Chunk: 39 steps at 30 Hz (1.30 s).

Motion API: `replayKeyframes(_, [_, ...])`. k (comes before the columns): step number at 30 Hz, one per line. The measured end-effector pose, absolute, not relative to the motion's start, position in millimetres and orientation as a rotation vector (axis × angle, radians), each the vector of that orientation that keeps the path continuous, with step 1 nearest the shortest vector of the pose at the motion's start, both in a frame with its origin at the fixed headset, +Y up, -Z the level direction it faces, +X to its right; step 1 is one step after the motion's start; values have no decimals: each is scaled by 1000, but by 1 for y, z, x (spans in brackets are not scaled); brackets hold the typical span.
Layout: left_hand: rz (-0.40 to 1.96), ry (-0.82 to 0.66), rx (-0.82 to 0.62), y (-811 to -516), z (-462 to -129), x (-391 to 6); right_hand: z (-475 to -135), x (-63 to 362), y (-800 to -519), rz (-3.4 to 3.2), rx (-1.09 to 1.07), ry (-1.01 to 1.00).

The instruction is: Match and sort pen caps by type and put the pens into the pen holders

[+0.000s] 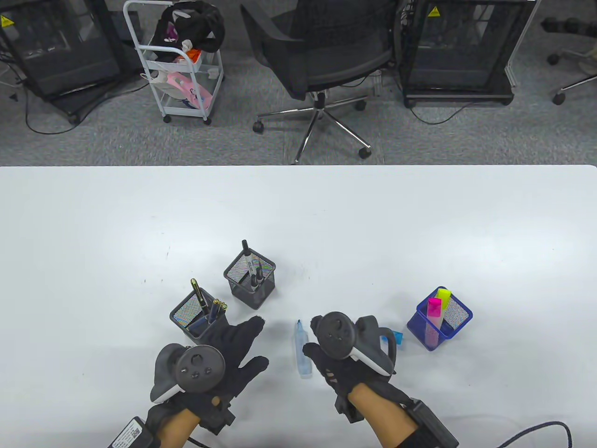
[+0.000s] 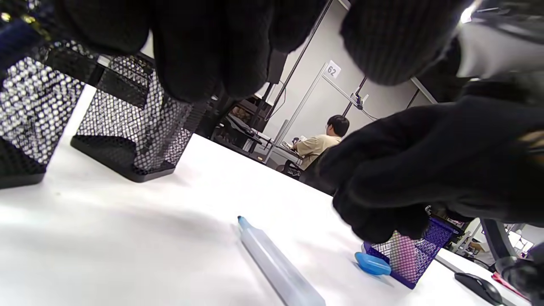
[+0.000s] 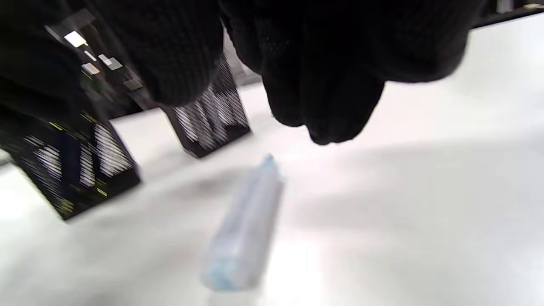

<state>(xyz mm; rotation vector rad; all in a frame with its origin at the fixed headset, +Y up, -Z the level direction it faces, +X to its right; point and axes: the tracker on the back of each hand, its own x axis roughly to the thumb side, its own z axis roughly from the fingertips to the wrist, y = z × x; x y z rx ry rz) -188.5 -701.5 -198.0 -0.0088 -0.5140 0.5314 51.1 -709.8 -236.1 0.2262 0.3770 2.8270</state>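
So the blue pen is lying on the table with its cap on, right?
Not quite. The blue pen does lie on the table, but its cap is off: the left wrist view shows its bare tip, and the blue cap lies apart beside the blue holder.

The table (image 1: 140, 224) is white. Two holders (image 1: 249, 278) (image 1: 196, 318) are black mesh; the third holder (image 1: 439, 318) is blue mesh and carries a pink highlighter (image 1: 434, 313) and a yellow one (image 1: 444, 297). The loose pen (image 1: 301, 349) is pale translucent blue with a blue tip, and its cap (image 2: 372, 264) is bright blue. Both gloves (image 1: 224, 359) (image 1: 336, 368) are black knit, with grey-and-white trackers (image 1: 198, 366).
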Motion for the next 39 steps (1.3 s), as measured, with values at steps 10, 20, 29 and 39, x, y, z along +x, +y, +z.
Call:
replayKeyframes(10, [505,-499,-15,-701,-197,-191,-255,12,-745,3018,-14,572])
replayKeyframes(20, [512,-490,-47,-707,-199,-191,-256,2,-752,3026,-11,539])
replayKeyframes(29, [585,-474,-60,-707,-200,-193,-251,30,-729,2792,79,337])
replayKeyframes(39, [753,-452,-102,-706,-201,-190,-226,78,-690,2389,229,113])
